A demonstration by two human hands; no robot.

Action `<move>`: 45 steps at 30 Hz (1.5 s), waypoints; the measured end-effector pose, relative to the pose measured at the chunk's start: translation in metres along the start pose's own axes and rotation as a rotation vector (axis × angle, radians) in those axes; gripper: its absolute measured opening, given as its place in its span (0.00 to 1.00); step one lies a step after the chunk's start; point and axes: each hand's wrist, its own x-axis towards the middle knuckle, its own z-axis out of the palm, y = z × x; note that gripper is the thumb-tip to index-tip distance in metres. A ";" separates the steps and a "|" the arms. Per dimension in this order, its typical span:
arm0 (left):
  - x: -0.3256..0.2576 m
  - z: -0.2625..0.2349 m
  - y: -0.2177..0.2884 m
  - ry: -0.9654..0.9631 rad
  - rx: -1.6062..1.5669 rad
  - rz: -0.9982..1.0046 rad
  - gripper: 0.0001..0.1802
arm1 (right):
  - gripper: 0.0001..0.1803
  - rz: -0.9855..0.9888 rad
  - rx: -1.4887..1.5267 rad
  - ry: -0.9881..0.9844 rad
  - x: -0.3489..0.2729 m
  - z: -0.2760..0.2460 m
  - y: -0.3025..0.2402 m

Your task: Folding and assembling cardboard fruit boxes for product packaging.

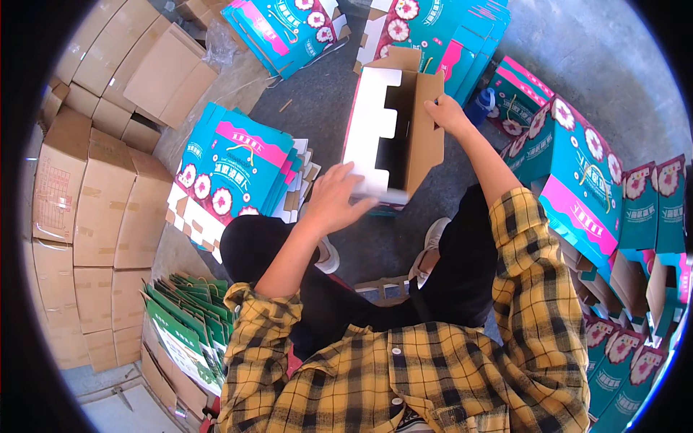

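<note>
In front of my knees stands a gift carton [369, 126] with its top open, showing notched white flaps on the left, a plain brown flap on the right and a dark inside. My right hand [446, 115] grips the brown flap near its far corner, thumb over the edge. At the near left corner is my left hand [336, 198], its fingers stretched out against the white flap, the tips slightly blurred. Whether it presses on the near flap, I cannot tell.
Flat teal cartons [242, 162] lie piled on the left, with more piles [289, 32] beyond. Brown shipping boxes [105, 195] are stacked at far left, green bags [184, 325] below them. Finished-looking teal boxes [577, 180] and a blue bottle [479, 107] stand on the right.
</note>
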 end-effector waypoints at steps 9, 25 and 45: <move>0.022 0.041 0.026 0.160 0.201 -0.105 0.17 | 0.23 -0.009 -0.050 -0.005 -0.029 0.007 -0.028; 0.000 0.035 0.032 0.118 -0.049 0.022 0.19 | 0.35 -0.279 -0.086 0.390 -0.050 -0.009 -0.053; -0.011 0.014 0.006 0.306 -0.325 -0.352 0.34 | 0.47 -0.086 -0.021 -0.423 -0.048 -0.037 -0.032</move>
